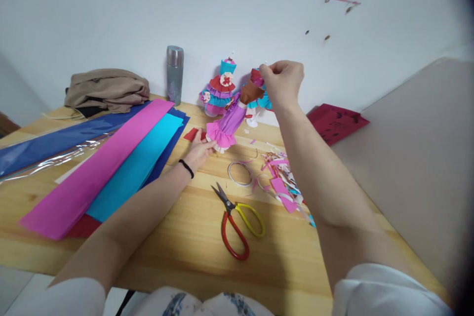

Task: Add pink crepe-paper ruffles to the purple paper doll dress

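A miniature crepe-paper dress [232,119] leans over to the right, with a brown top, a purple skirt and a pink ruffle edged in white. At its upper end, my right hand [284,81] is raised with the fingers pinched together; the exact grip spot is hidden. My left hand [202,150] holds the ruffled hem, thumb against its edge. Beside those fingers lies a red paper piece [190,134]. Two more small dresses stand behind: a tiered blue, red and purple one [221,90], and a red and blue one [255,77] partly covered.
Scissors [229,206] with red and yellow handles lie open in front, below a ring of ribbon [240,174]. Paper scraps [283,190] are heaped at right. Pink [107,163] and blue paper sheets [137,165] cover the left. A flask [175,76] and brown cloth [107,89] stand near the wall.
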The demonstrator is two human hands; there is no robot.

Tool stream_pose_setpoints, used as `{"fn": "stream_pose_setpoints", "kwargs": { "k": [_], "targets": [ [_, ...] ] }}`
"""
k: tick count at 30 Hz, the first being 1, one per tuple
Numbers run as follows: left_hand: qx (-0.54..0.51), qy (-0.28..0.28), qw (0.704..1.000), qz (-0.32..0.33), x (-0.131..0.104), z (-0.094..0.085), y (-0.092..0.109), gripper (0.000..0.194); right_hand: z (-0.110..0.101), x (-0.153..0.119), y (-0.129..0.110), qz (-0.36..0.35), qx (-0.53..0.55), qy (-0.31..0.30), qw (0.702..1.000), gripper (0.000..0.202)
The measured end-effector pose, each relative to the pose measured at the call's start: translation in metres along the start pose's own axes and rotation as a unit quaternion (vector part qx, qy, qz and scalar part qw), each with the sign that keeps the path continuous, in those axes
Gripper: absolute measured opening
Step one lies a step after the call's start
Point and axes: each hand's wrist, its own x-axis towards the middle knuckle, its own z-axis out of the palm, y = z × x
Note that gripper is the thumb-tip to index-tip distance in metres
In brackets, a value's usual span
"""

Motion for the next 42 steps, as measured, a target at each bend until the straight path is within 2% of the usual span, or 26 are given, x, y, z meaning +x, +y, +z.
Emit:
{"fn": "stream_pose_setpoints", "kwargs": {
  "k": [3, 8, 12, 14, 18, 21, 30, 36, 42],
  "targets": [
    [0.030, 0.012, 0.999, 0.017, 0.000, 0.001, 0.000, 0.097, 0.000, -0.001, -0.003, 0.011, -0.001, 0.003, 1.000, 0.026],
    [0.067, -0.051, 0.996, 0.014, -0.004, 0.002, 0.001, 0.067, 0.000, 0.000, 0.000, 0.012, 0.005, -0.017, 1.000, 0.024],
    [0.063, -0.082, 0.995, -0.004, -0.006, 0.001, 0.003, 0.065, -0.002, 0.000, 0.000, -0.001, 0.002, -0.041, 0.999, 0.022],
    [0.056, -0.072, 0.996, -0.018, -0.006, 0.002, 0.004, 0.068, -0.003, 0.000, -0.001, -0.007, 0.005, -0.031, 0.999, 0.020],
    [0.038, -0.012, 0.999, -0.035, -0.007, 0.005, 0.006, 0.063, -0.004, 0.000, -0.003, -0.015, 0.008, -0.014, 1.000, 0.017],
    [0.036, 0.012, 0.999, -0.030, -0.007, 0.007, 0.006, 0.050, -0.005, -0.001, -0.005, -0.019, -0.004, -0.041, 0.999, 0.019],
    [0.022, 0.051, 0.998, 0.001, -0.003, 0.009, 0.007, 0.009, -0.005, 0.002, -0.009, -0.028, -0.041, -0.040, 0.998, 0.015],
    [0.021, 0.032, 0.999, -0.001, -0.004, 0.008, 0.008, 0.017, -0.003, -0.001, -0.014, -0.013, -0.016, -0.062, 0.998, 0.018],
    [0.019, 0.036, 0.999, -0.016, 0.002, 0.003, 0.006, 0.022, -0.002, -0.004, -0.023, -0.021, -0.046, -0.024, 0.998, 0.028]
  ]
}}
